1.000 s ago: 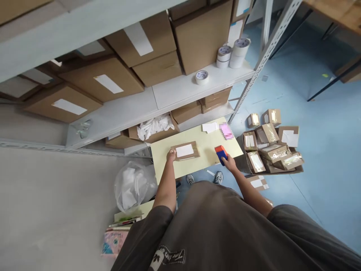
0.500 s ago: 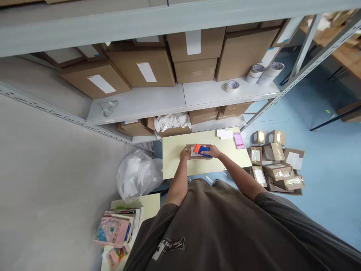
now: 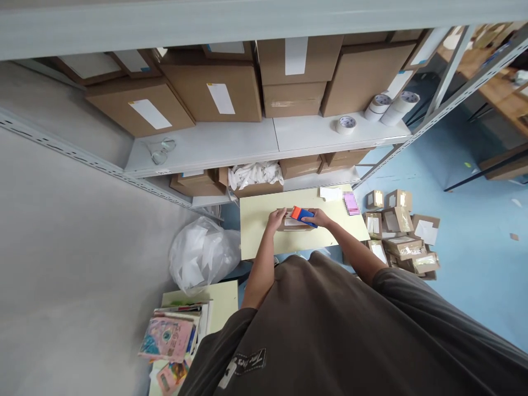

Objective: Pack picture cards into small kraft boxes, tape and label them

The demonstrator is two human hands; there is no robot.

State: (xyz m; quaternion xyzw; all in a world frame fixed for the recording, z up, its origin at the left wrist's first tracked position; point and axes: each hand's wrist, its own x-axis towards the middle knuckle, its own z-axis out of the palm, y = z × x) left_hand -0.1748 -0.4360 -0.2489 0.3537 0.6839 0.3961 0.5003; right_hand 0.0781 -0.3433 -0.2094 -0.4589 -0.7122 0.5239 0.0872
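The hands work close together over the box [image 3: 289,226], which lies on the pale surface [image 3: 256,237]. The right hand [image 3: 319,218] is closed round a blue-and-orange tool [image 3: 304,216], slanted over the box's label [image 3: 292,222]. The left hand [image 3: 274,220] is at the box's left end; whether it grips or merely rests there, I cannot tell. The step in hand seems to be applying the tool to the box; the next move calls for a steady box and a controlled right hand.
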